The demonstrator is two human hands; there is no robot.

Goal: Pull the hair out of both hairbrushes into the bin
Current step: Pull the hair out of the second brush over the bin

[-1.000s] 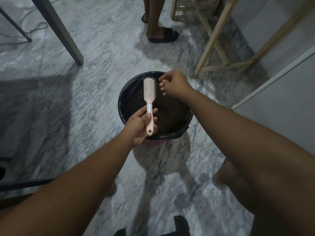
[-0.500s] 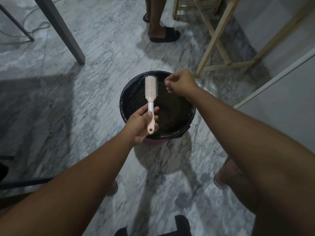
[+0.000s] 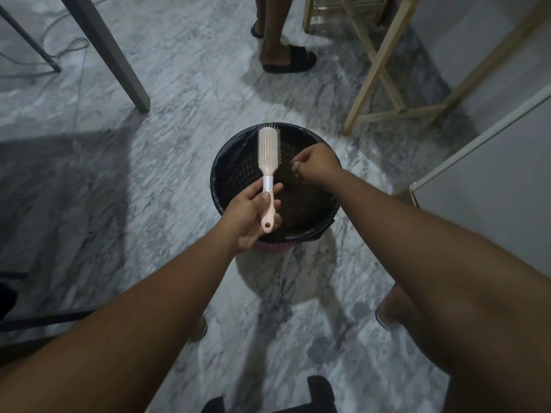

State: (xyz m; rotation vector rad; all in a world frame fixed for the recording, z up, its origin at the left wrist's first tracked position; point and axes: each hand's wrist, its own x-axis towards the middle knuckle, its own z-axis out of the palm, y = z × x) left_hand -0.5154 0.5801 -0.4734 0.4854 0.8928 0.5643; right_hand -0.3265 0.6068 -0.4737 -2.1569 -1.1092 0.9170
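hairbrush [image 3: 268, 150] hanging over bin [image 3: 220, 158], far rim | left hand [image 3: 250, 216] fingers gripping handle | right hand [image 3: 316, 163] fingers pinching, contents unclear | hair likely light, wispy: pinching at bristle base advised

Left grip [image 3: 250, 216] clasped, right grip [image 3: 317, 163] curled

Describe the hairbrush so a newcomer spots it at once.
Find the round black-lined bin on the marble floor. Over its left half the left hand grips a pale pink hairbrush by the handle, the only light thing against the dark bin.
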